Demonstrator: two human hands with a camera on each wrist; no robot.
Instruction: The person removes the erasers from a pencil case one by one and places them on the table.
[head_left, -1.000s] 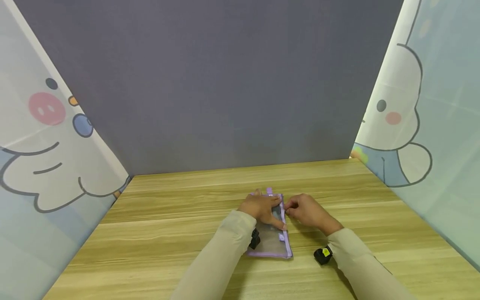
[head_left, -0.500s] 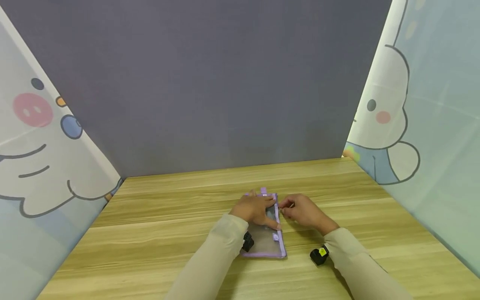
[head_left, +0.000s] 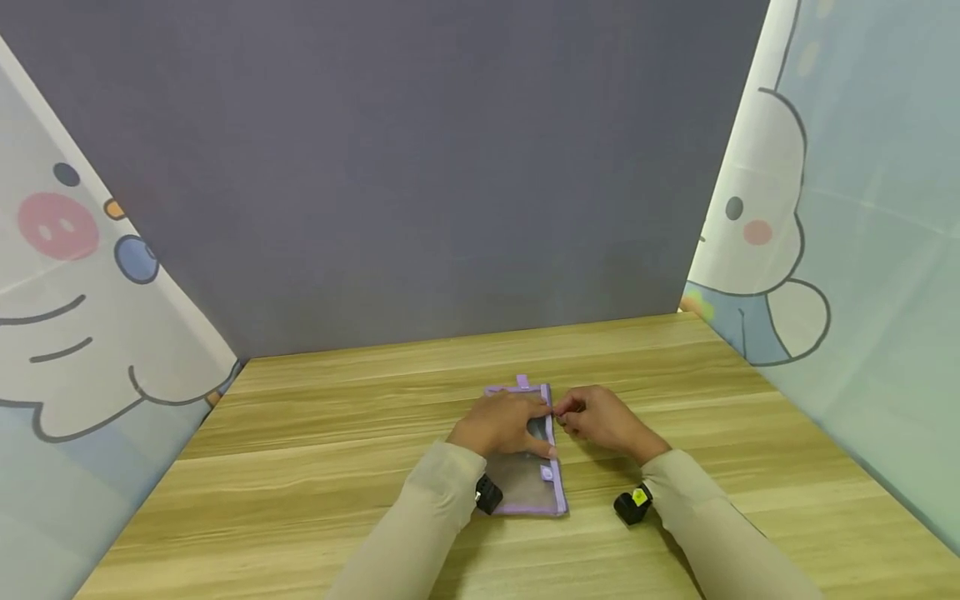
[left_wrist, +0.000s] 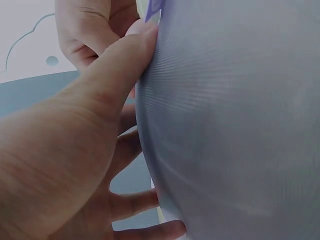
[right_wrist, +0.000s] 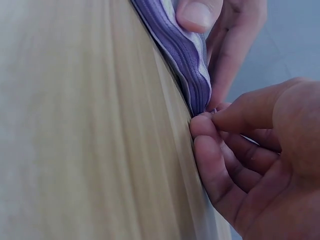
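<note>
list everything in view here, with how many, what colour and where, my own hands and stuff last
pouch: 1, see-through grey with purple edging, on the table
zip: 1, purple, along the pouch's right edge
loop: 1, purple, at the pouch's far edge
small tab: 1, pale purple, beside the zip
table: 1, light wood, under the pouch
panel: 1, dark grey, behind the table
cartoon sheets: 2, mostly pale blue and white, left and right
wrist cameras: 2, black, one per wrist
sleeves: 2, cream, on both arms
left hand: 1, bare, on the pouch
right hand: 1, bare, pinching at the zip
</note>
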